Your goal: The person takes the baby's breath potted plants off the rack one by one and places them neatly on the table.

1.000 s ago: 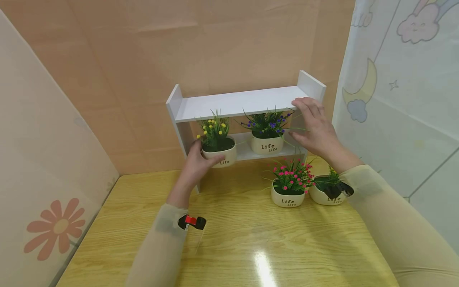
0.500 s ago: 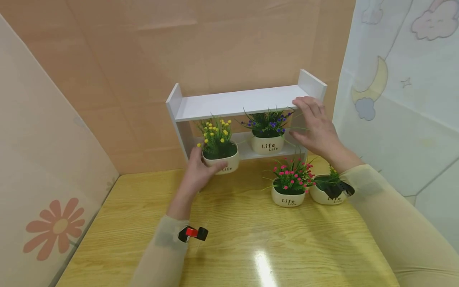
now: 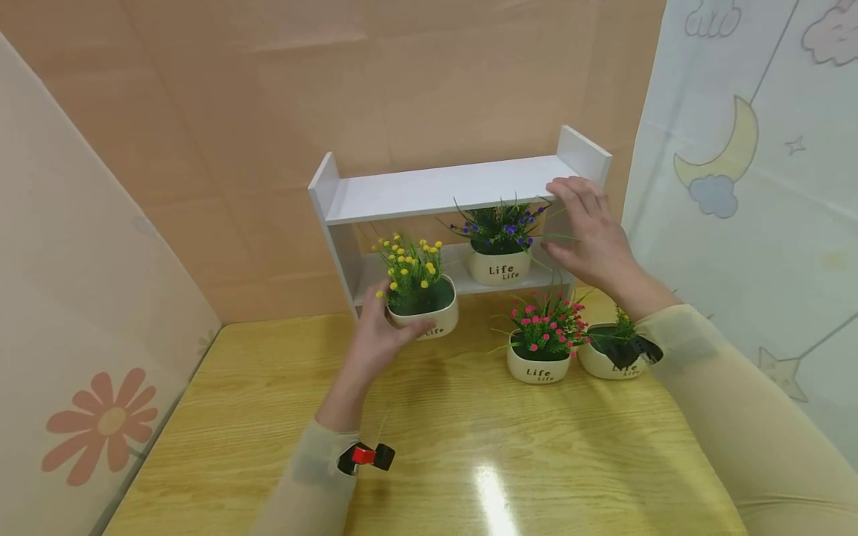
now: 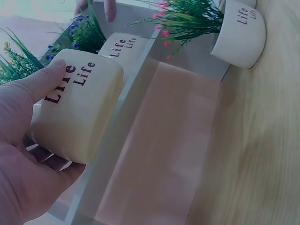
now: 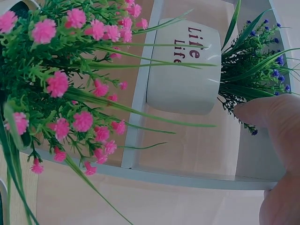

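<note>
My left hand [image 3: 377, 335] grips a cream oval flowerpot [image 4: 91, 117] lettered "Life", thumb on its front and fingers round its side. Yellow flowers [image 3: 412, 260] and green grass grow from it. In the head view this pot hangs above the table, just in front of the lower board of a white two-tier shelf [image 3: 442, 186]. At the shelf's right end, my right hand [image 3: 593, 242] holds the upper board, fingers over its front edge and thumb below. Beside that thumb, a matching pot with purple flowers [image 3: 499, 268] stands on the lower board.
On the wooden table [image 3: 429, 447], a pink-flowered pot [image 3: 538, 366] stands before the shelf's right end. Another yellow-flowered pot [image 3: 596, 365] is to its right, partly hidden by my right wrist. A peach backdrop [image 3: 429, 89] rises behind the shelf, with patterned panels at both sides.
My left hand has drawn the yellow-flowered pot out from the shelf's lower tier, toward me and slightly right. The right hand has stayed on the upper board.
</note>
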The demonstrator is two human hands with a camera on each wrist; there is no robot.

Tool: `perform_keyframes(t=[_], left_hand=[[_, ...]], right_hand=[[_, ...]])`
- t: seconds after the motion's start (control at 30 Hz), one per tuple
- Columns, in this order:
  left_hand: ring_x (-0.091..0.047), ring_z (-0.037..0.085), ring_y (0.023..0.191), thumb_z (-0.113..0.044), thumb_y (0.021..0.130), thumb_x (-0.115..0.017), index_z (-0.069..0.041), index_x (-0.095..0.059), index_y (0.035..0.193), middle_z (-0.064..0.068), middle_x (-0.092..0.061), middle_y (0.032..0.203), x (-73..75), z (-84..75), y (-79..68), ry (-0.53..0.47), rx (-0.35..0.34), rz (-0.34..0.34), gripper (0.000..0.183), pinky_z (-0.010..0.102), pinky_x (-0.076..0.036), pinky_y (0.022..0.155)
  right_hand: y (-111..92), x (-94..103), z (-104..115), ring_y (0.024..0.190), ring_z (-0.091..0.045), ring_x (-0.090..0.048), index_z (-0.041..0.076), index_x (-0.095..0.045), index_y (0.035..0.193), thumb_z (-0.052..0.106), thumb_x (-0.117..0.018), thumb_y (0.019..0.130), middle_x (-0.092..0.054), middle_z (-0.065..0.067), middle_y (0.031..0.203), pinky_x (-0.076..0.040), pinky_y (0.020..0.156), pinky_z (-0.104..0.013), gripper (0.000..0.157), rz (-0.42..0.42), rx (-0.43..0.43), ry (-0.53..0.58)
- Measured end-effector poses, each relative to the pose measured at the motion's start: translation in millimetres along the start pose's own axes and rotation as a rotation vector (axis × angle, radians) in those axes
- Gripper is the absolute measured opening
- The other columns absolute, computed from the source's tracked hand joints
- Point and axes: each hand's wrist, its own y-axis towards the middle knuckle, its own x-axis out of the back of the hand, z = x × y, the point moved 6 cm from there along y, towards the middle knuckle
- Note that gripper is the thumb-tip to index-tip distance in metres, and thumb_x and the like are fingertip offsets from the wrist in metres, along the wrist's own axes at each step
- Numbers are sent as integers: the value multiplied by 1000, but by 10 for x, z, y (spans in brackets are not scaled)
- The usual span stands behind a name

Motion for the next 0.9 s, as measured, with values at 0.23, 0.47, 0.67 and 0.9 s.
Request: perform_keyframes(t=[0.23, 0.47, 0.67, 0.9], left_hand=[[-47, 35, 142, -27, 82, -102, -10, -46, 162, 16, -41, 158, -136, 87, -105, 19, 0, 24, 99, 58, -43, 118], [-47, 36, 144, -27, 84, -101, -13, -48, 161, 16, -41, 158, -274, 206, -197, 24, 13, 45, 95, 59, -41, 120], [-50, 38, 145, -28, 82, -102, -12, -49, 160, 16, -41, 163, -363, 306, -278, 12, 57, 53, 96, 63, -41, 120], [-51, 40, 145, -28, 81, -102, -4, -43, 163, 18, -42, 164, -480, 459, -321, 1, 95, 64, 104, 61, -42, 120]], right_hand=[[0, 8, 11, 155, -44, -27, 7, -37, 163, -2, -92, 81, -36, -20, 164, -35, 124, -61, 99, -4, 9, 3], [2, 23, 32, 154, -44, -28, 8, -37, 163, -2, -92, 81, -36, -19, 164, -39, 120, -63, 99, 1, -3, -4], [-1, 50, 68, 155, -44, -28, 8, -39, 162, 0, -92, 83, -37, -20, 164, -32, 126, -59, 96, 1, -10, 7], [3, 56, 82, 155, -45, -28, 8, -39, 162, 0, -92, 82, -37, -20, 164, -27, 129, -57, 97, 3, -19, 1]])
